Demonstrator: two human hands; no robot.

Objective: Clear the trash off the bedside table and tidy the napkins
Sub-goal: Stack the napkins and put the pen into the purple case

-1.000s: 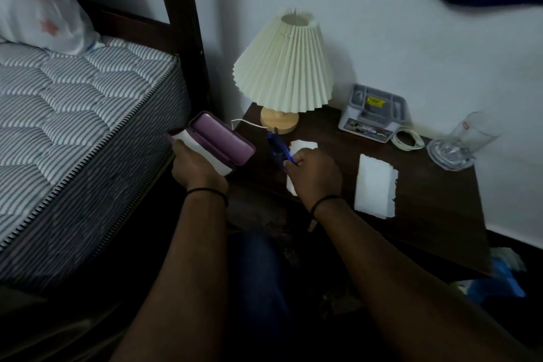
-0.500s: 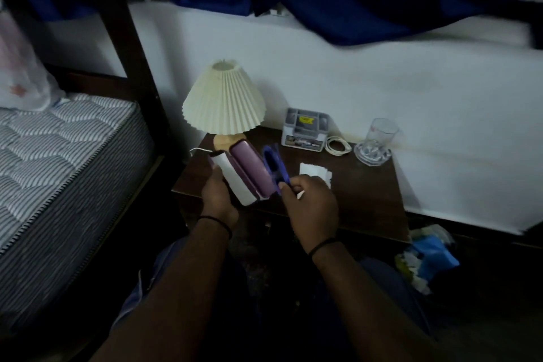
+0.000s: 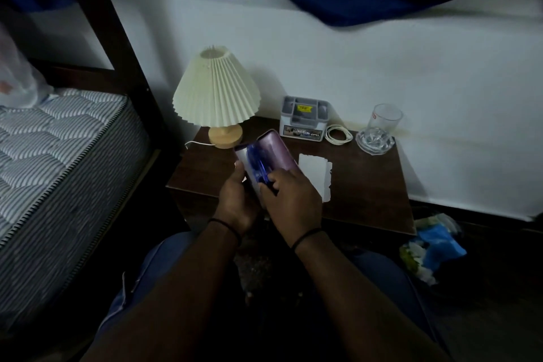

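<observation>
From the head camera, your left hand (image 3: 235, 200) cradles an open purple case (image 3: 271, 156) from below, fingers wrapped around its white lower half. Your right hand (image 3: 291, 200) is pinched on a blue item (image 3: 257, 166), probably a pen or small tool, which lies inside the case. Both hands hover over the front left part of the bedside table (image 3: 367, 185).

The case's long axis runs from about 5 o'clock at your palms up to 11 o'clock at its far end, which points toward the lamp (image 3: 216, 91). The blue item lies along the same line, so it looks as though you are seating it lengthwise before shutting the lid.

The napkins (image 3: 316, 176) lie flat on the table at 3 o'clock from your right hand, just beside your knuckles and partly hidden by them. Their long axis runs from 12 to 6 o'clock, the ragged edge facing 3 o'clock. Your right hand is clearly the nearer one, and they can be reached with a short sideways move once it lets go of the blue item.

At the back of the table, from 12 to 2 o'clock, stand a grey box (image 3: 304, 120), a coiled cord (image 3: 338, 135) and a glass (image 3: 380, 129). On the floor at 4 o'clock sits a heap of blue and white trash (image 3: 435, 247), well apart from the table top.
</observation>
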